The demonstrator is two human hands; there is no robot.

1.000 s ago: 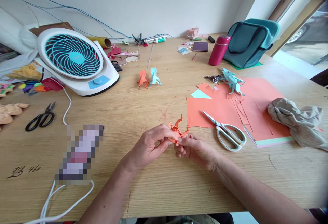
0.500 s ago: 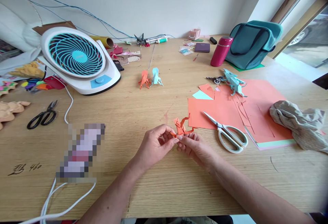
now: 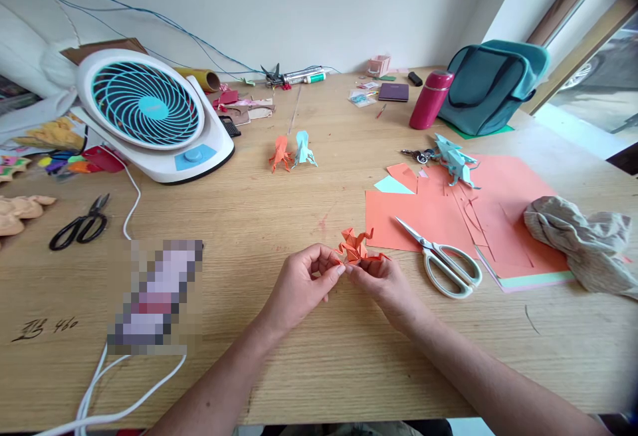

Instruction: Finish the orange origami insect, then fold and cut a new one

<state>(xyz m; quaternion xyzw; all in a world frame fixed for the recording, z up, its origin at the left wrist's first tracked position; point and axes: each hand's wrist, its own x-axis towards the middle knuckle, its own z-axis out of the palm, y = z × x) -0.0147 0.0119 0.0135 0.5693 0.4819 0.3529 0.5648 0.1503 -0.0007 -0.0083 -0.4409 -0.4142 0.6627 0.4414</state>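
Note:
An orange origami figure with thin bent limbs is pinched between both my hands, just above the wooden table. My left hand closes thumb and fingers on its lower left part. From the other side, my right hand grips its lower edge between thumb and fingers; the exact fold is hidden by the fingertips. Right of my hands, white-handled scissors lie partly on orange paper. Farther back stand two small folded figures, one orange and one light blue.
A larger blue origami figure and keys lie by the paper sheets. A grey cloth, pink bottle and teal bag are at right. At left are a fan, black-handled scissors and white cables.
The orange figure has turned a little in my fingers, so more of its folded limbs show. My right fingers have shifted along its lower edge; both hands keep their pinch.

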